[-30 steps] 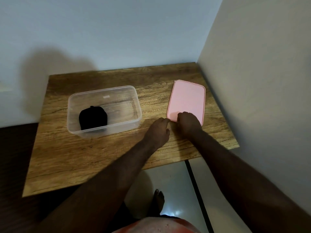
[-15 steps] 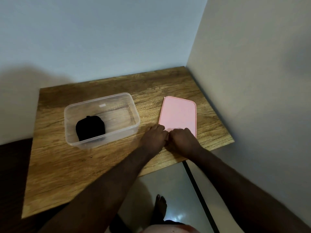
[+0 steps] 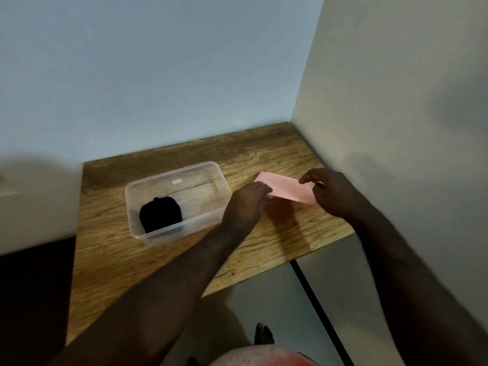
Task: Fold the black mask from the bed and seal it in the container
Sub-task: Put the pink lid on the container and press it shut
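Note:
The folded black mask [image 3: 160,214] lies inside the clear plastic container [image 3: 200,170], at its near left end. The container stands open on the wooden table [image 3: 105,249]. To its right, the pink lid [image 3: 286,190] is lifted off the table and tilted. My left hand [image 3: 248,200] grips the lid's near left edge. My right hand [image 3: 330,192] grips its right edge. The lid casts a shadow on the wood below it.
The table sits in a corner, with a pale blue wall [image 3: 158,75] behind and a cream wall [image 3: 396,128] close on the right. A dark surface [image 3: 34,286] lies at the left. Tiled floor [image 3: 264,299] and my foot [image 3: 263,334] show below the table's near edge.
The lid lay flat on the table with both hands at its near edge. Now both hands hold it, raised and tilted above the table. The camera view has shifted downward.

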`<state>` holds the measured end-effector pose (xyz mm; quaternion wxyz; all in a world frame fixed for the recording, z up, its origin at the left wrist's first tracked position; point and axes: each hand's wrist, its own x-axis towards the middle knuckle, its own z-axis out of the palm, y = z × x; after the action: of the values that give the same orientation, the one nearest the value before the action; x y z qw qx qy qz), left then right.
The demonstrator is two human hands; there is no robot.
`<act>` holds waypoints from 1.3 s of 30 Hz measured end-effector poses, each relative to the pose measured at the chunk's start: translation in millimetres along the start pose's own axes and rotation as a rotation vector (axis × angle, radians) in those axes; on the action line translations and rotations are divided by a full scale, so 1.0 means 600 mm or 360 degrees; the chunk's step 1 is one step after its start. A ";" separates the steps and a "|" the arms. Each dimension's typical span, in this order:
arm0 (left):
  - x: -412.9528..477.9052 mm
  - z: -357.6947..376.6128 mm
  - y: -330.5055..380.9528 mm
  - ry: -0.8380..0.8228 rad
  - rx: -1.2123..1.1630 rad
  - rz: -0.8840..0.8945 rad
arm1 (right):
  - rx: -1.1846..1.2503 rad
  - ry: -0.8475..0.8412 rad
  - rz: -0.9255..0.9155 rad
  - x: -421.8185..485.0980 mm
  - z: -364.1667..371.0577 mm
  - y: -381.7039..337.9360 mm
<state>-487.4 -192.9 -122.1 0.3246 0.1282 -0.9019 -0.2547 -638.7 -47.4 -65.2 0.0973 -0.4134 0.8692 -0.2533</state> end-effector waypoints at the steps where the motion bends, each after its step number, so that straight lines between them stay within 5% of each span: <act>1: 0.010 -0.011 0.007 0.0085 -0.0092 -0.0045 | 0.0071 0.0084 -0.0001 0.001 -0.007 0.000; 6: 0.044 -0.066 0.012 0.0379 -0.0395 -0.0395 | 0.0589 0.0775 -0.0060 0.008 -0.027 -0.023; 10: 0.050 -0.122 0.011 0.0564 -0.1063 -0.0880 | 0.0855 0.1122 -0.0002 0.020 -0.024 -0.053; 15: 0.025 -0.192 -0.023 0.0930 -0.1522 -0.1260 | 0.1105 0.0950 0.0073 0.052 0.027 -0.082; 20: -0.036 -0.233 -0.065 0.1209 -0.1527 -0.1488 | 0.1247 0.0572 0.0099 0.082 0.103 -0.124; 29: -0.149 -0.262 -0.143 0.1161 -0.0787 -0.1804 | 0.1154 0.0046 0.0216 0.111 0.227 -0.184; 39: -0.189 -0.234 -0.176 0.0997 -0.0295 -0.1808 | 0.0869 0.0075 0.0256 0.109 0.267 -0.201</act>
<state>-303.3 -289.5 -145.7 0.3964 0.6243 -0.5309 -0.4138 -539.0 -218.9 -136.7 0.2047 -0.2956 0.8008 -0.4790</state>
